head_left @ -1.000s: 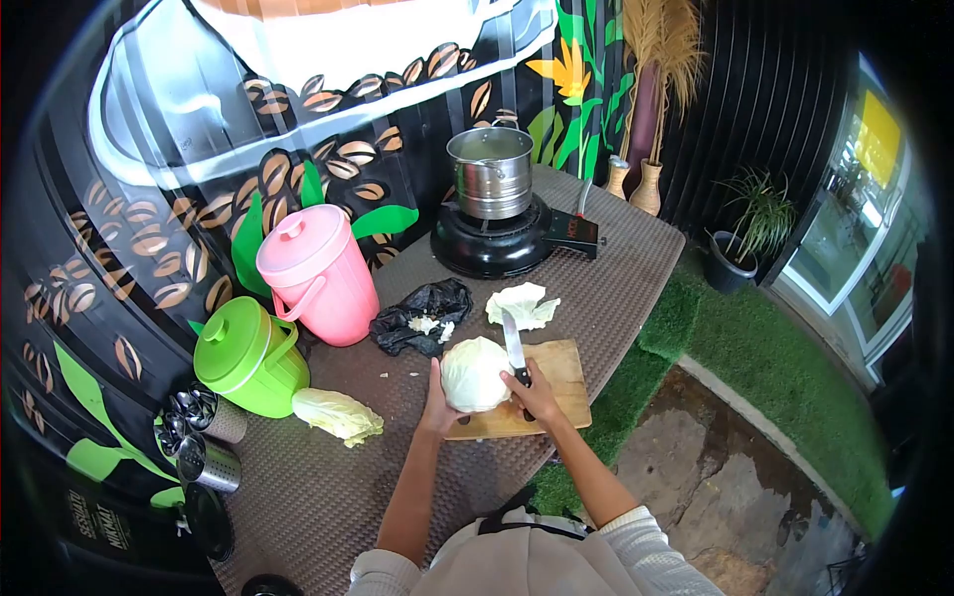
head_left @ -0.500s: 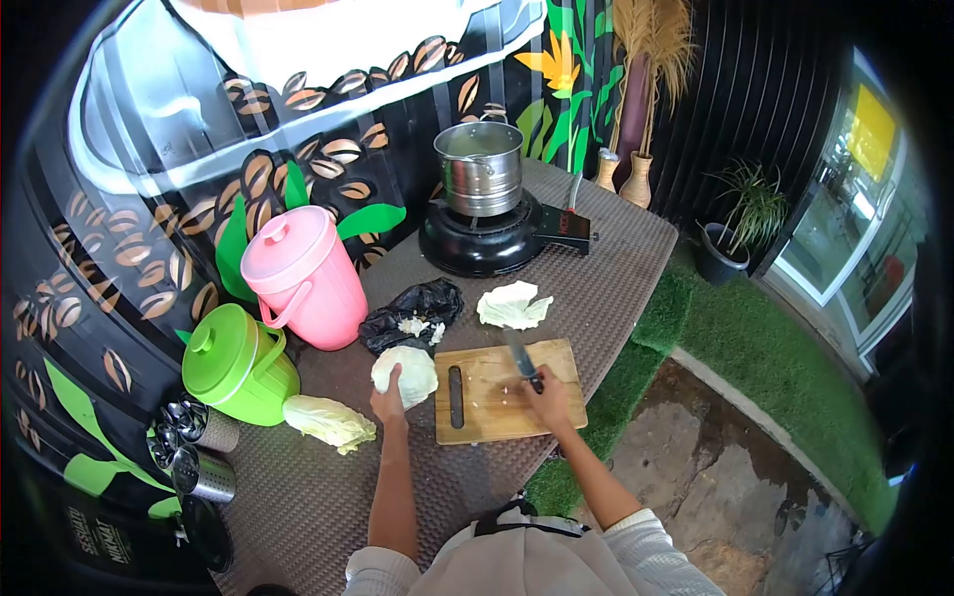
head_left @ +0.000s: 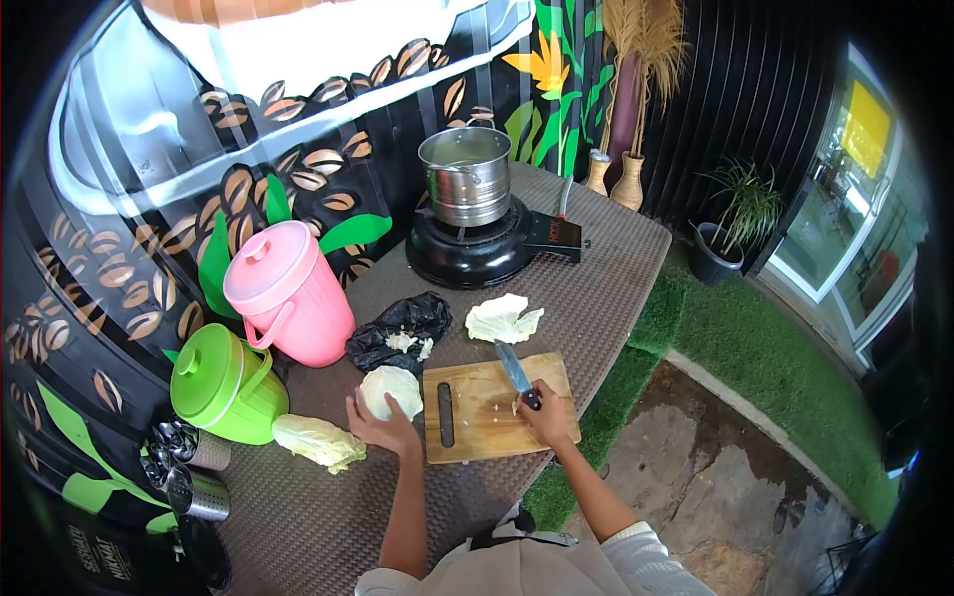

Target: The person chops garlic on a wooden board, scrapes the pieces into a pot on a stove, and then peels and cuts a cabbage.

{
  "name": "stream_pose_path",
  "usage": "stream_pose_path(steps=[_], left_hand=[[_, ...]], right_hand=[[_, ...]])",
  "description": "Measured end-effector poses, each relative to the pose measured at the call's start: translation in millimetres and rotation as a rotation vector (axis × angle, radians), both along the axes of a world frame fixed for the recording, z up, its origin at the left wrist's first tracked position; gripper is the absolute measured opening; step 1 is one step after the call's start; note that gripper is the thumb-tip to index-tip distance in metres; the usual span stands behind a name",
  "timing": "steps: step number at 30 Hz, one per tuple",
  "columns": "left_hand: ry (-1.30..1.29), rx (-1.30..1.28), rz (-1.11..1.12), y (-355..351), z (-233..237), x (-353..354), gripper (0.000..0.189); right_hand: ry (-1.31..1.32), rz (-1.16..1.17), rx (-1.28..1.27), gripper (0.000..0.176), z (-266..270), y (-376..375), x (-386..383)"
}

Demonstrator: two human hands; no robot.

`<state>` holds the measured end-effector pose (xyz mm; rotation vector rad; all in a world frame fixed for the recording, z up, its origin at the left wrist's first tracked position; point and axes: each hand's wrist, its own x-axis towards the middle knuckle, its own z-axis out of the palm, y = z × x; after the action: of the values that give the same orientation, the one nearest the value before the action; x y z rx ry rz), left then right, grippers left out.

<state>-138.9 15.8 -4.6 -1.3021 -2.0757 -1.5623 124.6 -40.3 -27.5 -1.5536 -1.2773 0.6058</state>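
Observation:
My left hand [head_left: 386, 427] grips a pale, round cabbage [head_left: 391, 386] low over the table, left of the wooden cutting board [head_left: 477, 437]. In my right hand [head_left: 546, 415] is a kitchen knife [head_left: 513, 366], its blade angled toward the far edge of the board. A few small pale scraps lie on the board near that hand. Beyond the board rests a loose cabbage leaf [head_left: 503, 319]. A napa cabbage [head_left: 318, 443] lies to the left of my left hand. Behind the round cabbage is a crumpled black plastic bag [head_left: 402, 326] with pale trimmings on it.
A steel pot [head_left: 465, 179] sits on a black gas stove [head_left: 477, 256] at the back. Pink [head_left: 298, 298] and green [head_left: 229, 387] lidded jugs stand at the left, near metal utensil holders [head_left: 199, 494]. The table's right edge drops to artificial grass [head_left: 636, 368].
My left hand has turned, with its fingers now spread around the round cabbage. The knife has tilted and its blade now shows more plainly. The whole view has shifted slightly.

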Motion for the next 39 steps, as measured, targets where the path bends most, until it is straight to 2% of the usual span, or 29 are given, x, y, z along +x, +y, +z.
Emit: stream_pose_path(steps=[2, 4, 6, 8, 9, 10, 11, 12, 13, 15, 17, 19, 20, 23, 25, 28, 29, 31, 34, 37, 38, 39], left_hand=[[0.082, 0.225, -0.264, 10.0, 9.8, 24.2, 0.032], [-0.123, 0.107, -0.814, 10.8, 23.5, 61.6, 0.027], [-0.060, -0.084, -1.088, 32.3, 20.0, 95.2, 0.026], [-0.128, -0.091, -1.197, 53.9, 2.4, 130.2, 0.028], [-0.127, -0.089, -1.203, 62.4, -6.3, 141.8, 0.028], [0.080, -0.111, -1.079, 71.1, -14.1, 152.3, 0.029], [0.281, -0.131, -0.948, 80.0, -21.3, 160.0, 0.030], [0.259, -0.212, -0.896, 88.2, -36.6, 164.3, 0.026], [0.258, -0.208, -0.905, 91.5, -35.6, 164.1, 0.026], [0.396, -0.456, -0.897, 97.8, -35.3, 156.0, 0.019], [0.427, -0.362, -0.904, 95.0, -37.7, 154.2, 0.015], [0.444, -0.169, -0.878, 75.6, -13.2, 147.7, 0.014], [0.447, -0.169, -0.876, 66.9, 0.1, 144.8, 0.014], [0.426, -0.141, -0.874, 41.8, 36.3, 134.4, 0.011], [0.250, -0.207, -1.019, 26.3, 58.5, 124.9, 0.015], [0.135, -0.317, -1.129, 4.1, 80.8, 110.2, 0.021], [0.133, -0.318, -1.125, 0.4, 79.5, 108.1, 0.021], [-0.175, -0.323, -1.279, -3.3, 74.5, 105.1, 0.026], [-0.223, -0.238, -1.291, -9.2, 61.8, 105.2, 0.026], [-0.345, -0.295, -1.350, -18.2, 53.4, 103.3, 0.024], [-0.346, -0.295, -1.352, -21.4, 51.1, 101.6, 0.024], [-0.232, -0.282, -1.346, -24.6, 49.7, 99.3, 0.021]], right_hand=[[0.015, -0.074, -0.021, 0.026, -3.8, 6.0, 4.1], [0.032, -0.149, -0.042, 0.023, -5.8, 11.0, 8.5], [-0.011, -0.268, 0.065, 0.019, -7.4, 14.1, 13.4], [0.019, -0.281, 0.044, 0.018, -17.6, 13.7, 18.3], [0.047, -0.291, 0.022, 0.017, -21.4, 14.0, 20.5], [0.047, -0.297, 0.026, 0.017, -13.9, 12.3, 19.4], [0.158, -0.278, -0.025, 0.016, -6.9, 7.5, 17.7], [0.268, -0.258, -0.075, 0.016, -0.5, 4.4, 17.6], [0.266, -0.266, -0.072, 0.016, -13.5, 6.7, 21.1], [0.079, -0.197, 0.052, 0.018, -23.5, 9.3, 22.6], [0.103, -0.187, 0.035, 0.017, -15.6, 5.7, 23.8], [0.354, -0.134, -0.079, 0.017, 1.4, 1.6, 21.2], [0.357, -0.132, -0.078, 0.017, 3.5, 1.4, 21.4], [0.510, -0.077, -0.060, 0.013, 3.5, -2.9, 23.0], [0.565, -0.072, 0.053, 0.010, 10.1, -9.5, 20.9], [0.531, -0.073, 0.122, 0.016, 24.5, -23.5, 14.5], [0.555, -0.083, 0.146, 0.019, 30.1, -27.8, 12.6], [0.474, -0.071, 0.114, 0.025, 46.1, -37.6, 9.4], [0.422, -0.062, 0.124, 0.025, 56.2, -47.0, 8.7], [0.428, -0.054, 0.117, 0.024, 57.1, -53.5, 10.8], [0.400, -0.051, 0.136, 0.023, 54.7, -55.5, 12.5], [0.373, -0.047, 0.155, 0.022, 52.1, -57.6, 13.8]])
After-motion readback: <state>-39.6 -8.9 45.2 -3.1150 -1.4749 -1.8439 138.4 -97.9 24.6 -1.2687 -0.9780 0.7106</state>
